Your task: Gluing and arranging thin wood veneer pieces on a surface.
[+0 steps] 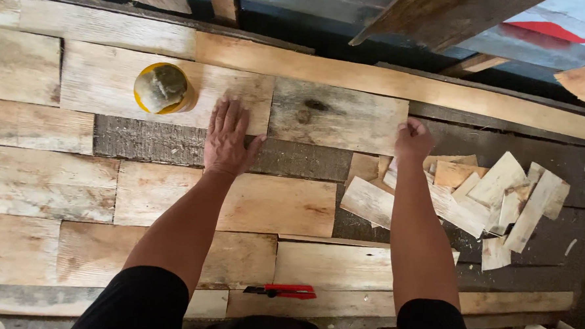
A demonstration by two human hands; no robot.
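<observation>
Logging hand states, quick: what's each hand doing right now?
Left hand: open, flat on the planks.
Right hand: fingers curled at the grey plank edge; actual grip cannot be told.

A board panel (patchwork wood) bears a yellow tin, offcuts, red cutter.
</observation>
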